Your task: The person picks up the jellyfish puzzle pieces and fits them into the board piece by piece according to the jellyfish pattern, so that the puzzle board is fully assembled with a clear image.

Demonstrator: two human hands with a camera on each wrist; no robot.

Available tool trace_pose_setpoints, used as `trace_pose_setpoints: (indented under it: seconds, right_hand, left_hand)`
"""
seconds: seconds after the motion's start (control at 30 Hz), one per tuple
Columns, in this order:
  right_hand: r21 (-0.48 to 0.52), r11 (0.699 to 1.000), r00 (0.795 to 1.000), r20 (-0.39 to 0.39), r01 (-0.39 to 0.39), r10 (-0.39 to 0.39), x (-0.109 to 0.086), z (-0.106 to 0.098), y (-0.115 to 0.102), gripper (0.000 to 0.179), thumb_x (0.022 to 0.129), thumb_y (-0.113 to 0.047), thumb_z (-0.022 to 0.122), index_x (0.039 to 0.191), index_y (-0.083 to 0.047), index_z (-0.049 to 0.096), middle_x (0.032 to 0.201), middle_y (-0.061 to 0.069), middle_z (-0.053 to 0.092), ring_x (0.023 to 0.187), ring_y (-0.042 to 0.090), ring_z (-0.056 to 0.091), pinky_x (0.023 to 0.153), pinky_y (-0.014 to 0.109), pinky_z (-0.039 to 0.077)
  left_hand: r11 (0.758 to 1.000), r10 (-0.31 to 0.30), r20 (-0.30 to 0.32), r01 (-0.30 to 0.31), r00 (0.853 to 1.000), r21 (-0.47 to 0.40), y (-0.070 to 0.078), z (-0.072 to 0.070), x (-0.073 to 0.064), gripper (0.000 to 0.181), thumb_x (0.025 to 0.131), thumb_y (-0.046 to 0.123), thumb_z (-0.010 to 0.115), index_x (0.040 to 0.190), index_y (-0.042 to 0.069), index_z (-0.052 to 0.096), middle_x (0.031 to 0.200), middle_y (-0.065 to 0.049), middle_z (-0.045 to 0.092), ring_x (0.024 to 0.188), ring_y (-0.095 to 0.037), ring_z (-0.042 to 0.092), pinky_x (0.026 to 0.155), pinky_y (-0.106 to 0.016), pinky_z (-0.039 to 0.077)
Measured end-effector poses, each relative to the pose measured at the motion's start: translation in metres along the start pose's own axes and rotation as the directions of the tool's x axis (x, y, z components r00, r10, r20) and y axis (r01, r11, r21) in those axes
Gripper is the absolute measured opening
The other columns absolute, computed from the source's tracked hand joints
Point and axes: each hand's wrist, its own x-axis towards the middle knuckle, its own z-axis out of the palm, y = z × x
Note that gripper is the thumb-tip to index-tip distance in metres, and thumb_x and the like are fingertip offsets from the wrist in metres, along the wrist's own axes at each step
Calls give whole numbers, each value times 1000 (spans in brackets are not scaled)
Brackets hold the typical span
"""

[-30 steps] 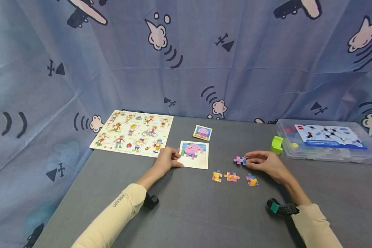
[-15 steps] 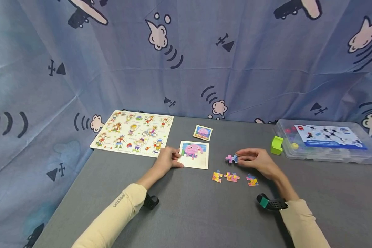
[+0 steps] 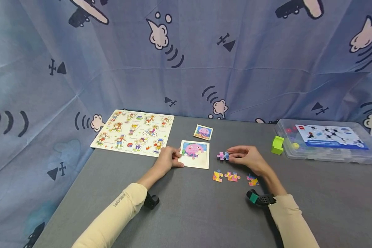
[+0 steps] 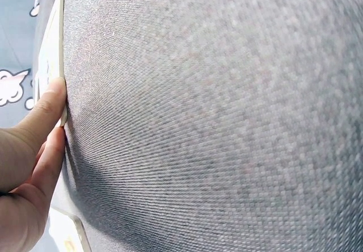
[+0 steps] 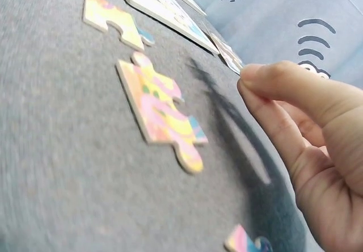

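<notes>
My left hand pinches the left edge of a small square puzzle board between thumb and fingers; the left wrist view shows this board edge-on. A pink octopus picture is partly filled in on it, with bare wood at lower right. Just right of the board, my right hand pinches a pink and blue jigsaw piece by its right side. In the right wrist view the fingers hide that piece. Nearer to me lie a yellow jigsaw piece, a pink-yellow one and a blue-yellow one.
Behind the board lies a small octopus picture card. A large puzzle board with cartoon figures is at back left. At back right are a green block and a clear plastic case. A patterned curtain hangs behind the table.
My right hand has moved left with the pink and blue jigsaw piece, closer to the puzzle board. My left hand has stayed in place on the board.
</notes>
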Motion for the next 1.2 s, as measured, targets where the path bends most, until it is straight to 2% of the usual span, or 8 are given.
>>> trace_pose_setpoints:
  seconds: [0.2, 0.37, 0.53, 0.97, 1.2]
  right_hand:
    - [-13, 1000, 1000, -7, -26, 26, 7, 7, -2, 45, 80, 3, 74, 120, 16, 56, 118, 30, 60, 89, 6, 67, 78, 20, 52]
    - [40, 999, 1000, 6, -20, 20, 13, 14, -4, 46, 79, 5, 73, 120, 17, 54, 115, 24, 63, 89, 6, 67, 77, 22, 53]
    - [64, 998, 1000, 11, -7, 6, 17, 21, -5, 45, 80, 5, 73, 119, 17, 55, 112, 17, 66, 89, 7, 67, 76, 22, 54]
    - [80, 997, 1000, -18, 25, -24, 31, 46, -10, 42, 80, 10, 70, 119, 17, 56, 116, 31, 60, 88, 6, 66, 78, 21, 53]
    - [-7, 999, 998, -36, 51, -51, 36, 57, -14, 36, 80, 8, 71, 115, 12, 61, 112, 28, 63, 85, 7, 65, 75, 18, 52]
  left_hand:
    - [1000, 4, -6, -4, 1000, 6, 0, 0, 0, 31, 57, 0, 89, 80, -8, 70, 92, -20, 71, 83, -28, 71, 64, -31, 54]
    - [1000, 6, -9, -6, 1000, 0, 0, 0, 0, 30, 57, -1, 89, 80, -8, 70, 91, -20, 72, 87, -29, 70, 64, -31, 54]
    - [1000, 1, 0, -1, 1000, 4, 0, 0, 1, 30, 58, -1, 89, 81, -8, 70, 96, -23, 70, 81, -28, 70, 65, -31, 54]
    - [1000, 0, 5, 0, 1000, 14, 1, 0, -1, 30, 58, -1, 89, 80, -8, 70, 91, -21, 71, 76, -24, 69, 61, -26, 51]
    - [1000, 10, 3, -10, 1000, 10, 0, -1, 0, 30, 58, -1, 89, 80, -8, 70, 88, -19, 72, 76, -24, 70, 61, -27, 51]
